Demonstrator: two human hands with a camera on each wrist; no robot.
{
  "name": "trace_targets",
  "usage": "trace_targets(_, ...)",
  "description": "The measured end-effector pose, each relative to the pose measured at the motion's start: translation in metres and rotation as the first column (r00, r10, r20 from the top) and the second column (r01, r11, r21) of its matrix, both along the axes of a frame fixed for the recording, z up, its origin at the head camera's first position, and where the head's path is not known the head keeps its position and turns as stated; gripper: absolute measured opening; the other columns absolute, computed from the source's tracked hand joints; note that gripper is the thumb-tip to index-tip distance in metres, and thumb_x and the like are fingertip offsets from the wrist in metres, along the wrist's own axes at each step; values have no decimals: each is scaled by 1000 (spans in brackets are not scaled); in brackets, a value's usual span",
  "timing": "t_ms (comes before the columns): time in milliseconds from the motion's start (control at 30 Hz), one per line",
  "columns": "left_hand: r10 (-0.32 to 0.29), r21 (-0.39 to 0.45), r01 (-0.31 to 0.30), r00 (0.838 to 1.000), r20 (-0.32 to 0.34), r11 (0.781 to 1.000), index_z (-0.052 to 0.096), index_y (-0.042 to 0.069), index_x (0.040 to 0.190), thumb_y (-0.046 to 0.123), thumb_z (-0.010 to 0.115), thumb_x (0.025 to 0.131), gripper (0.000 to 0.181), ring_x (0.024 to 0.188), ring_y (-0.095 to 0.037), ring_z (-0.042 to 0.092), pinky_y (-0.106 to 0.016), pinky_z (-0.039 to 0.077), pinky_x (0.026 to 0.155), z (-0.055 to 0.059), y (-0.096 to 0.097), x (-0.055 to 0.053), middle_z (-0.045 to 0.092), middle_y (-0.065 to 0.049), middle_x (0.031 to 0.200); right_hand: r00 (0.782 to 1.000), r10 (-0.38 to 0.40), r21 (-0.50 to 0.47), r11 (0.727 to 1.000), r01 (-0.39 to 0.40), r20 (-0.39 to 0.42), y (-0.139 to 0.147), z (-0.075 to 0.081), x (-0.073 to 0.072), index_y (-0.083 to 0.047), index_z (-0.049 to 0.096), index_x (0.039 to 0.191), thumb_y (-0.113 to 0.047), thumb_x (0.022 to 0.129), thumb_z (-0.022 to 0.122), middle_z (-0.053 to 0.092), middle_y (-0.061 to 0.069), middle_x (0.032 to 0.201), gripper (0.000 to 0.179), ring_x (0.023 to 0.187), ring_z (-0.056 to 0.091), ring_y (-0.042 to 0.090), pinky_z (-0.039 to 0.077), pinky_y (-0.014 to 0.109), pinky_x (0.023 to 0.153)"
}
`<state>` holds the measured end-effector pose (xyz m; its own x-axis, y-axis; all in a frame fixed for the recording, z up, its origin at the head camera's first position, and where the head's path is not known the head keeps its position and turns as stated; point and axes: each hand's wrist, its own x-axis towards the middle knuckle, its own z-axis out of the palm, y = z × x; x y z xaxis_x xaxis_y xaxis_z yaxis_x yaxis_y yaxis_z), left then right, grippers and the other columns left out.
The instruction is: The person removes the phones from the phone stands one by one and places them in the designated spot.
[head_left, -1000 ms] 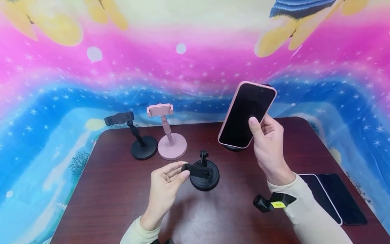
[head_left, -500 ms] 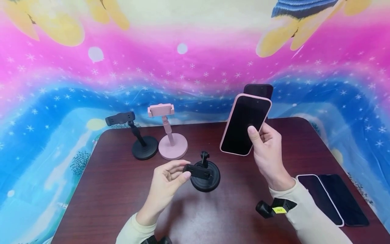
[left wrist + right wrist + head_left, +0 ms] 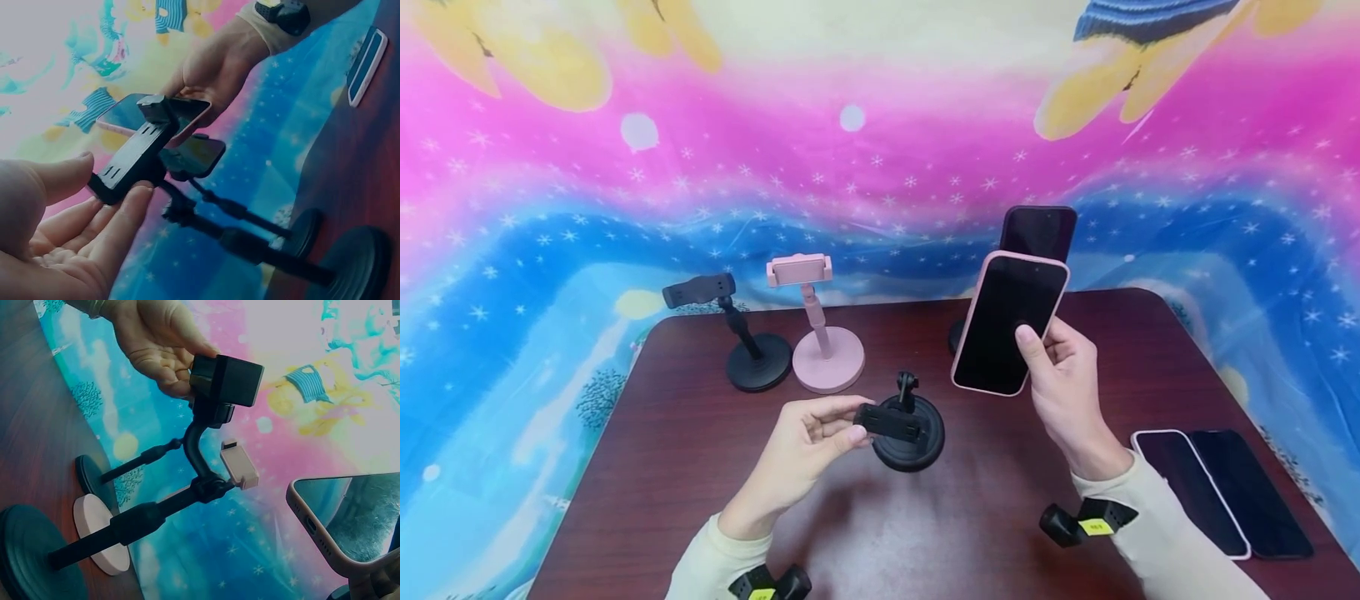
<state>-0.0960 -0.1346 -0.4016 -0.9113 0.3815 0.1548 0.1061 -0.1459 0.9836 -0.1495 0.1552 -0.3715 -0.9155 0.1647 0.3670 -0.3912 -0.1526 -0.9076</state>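
My left hand [image 3: 805, 446] pinches the end of the clamp [image 3: 137, 153] on a black phone stand [image 3: 910, 454], between thumb and fingers. The stand is upright on its round base, and the clamp is tilted with no phone in it. In my right hand [image 3: 1066, 392] is a smartphone in a pink case [image 3: 1011, 325], held by its lower right side with the thumb on the dark screen. It is raised behind and right of the black stand. In the right wrist view, the pink-cased phone [image 3: 340, 550] shows its bottom edge, apart from the clamp.
Behind the held phone, another dark phone [image 3: 1041, 229] sits on a black stand. At the left back are a black phone stand [image 3: 758, 362] and a pink phone stand [image 3: 829, 360]. Two phones, one white-edged [image 3: 1195, 492] and one black [image 3: 1255, 492], lie at the right.
My right hand has brought the pink-cased phone down and toward me, uncovering the dark phone behind it. My left hand keeps its pinch on the clamp while its wrist has swung left and lower.
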Motion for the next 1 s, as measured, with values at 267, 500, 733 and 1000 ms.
trace_targets(267, 42, 69, -40, 999, -21, 997, 54, -24, 124, -2, 66, 94, 39, 88, -6, 74, -27, 62, 84, -6, 4, 2, 73, 6, 100, 1000, 2, 14, 1000, -2, 2, 6, -7, 2, -11, 74, 104, 4, 100, 55, 79, -4, 88, 25, 79, 75, 5, 60, 19, 71)
trace_targets(500, 71, 83, -67, 997, -37, 994, 55, -23, 125, -2, 66, 95, 39, 88, -7, 74, -27, 62, 83, -6, 6, 4, 73, 5, 99, 1000, 2, 18, 1000, -3, 7, 10, -11, 3, -11, 75, 102, 5, 100, 55, 79, -4, 87, 26, 78, 75, 5, 60, 18, 70)
trace_targets(733, 102, 100, -98, 994, -40, 990, 56, -22, 125, -2, 65, 95, 38, 88, -5, 74, -28, 62, 82, -6, 6, 7, 74, 5, 102, 1000, -1, 40, 999, 0, 31, 11, -16, 5, -13, 74, 99, 5, 100, 55, 78, -6, 84, 27, 77, 75, 4, 60, 18, 69)
trace_targets(1000, 130, 147, -123, 991, -36, 982, 61, -15, 123, -3, 65, 95, 31, 89, -6, 73, -28, 62, 83, -8, 9, 8, 73, 2, 103, 999, 2, 71, 997, -5, 36, 13, -22, 8, -14, 74, 99, 6, 99, 56, 78, -7, 84, 27, 76, 74, 3, 60, 18, 68)
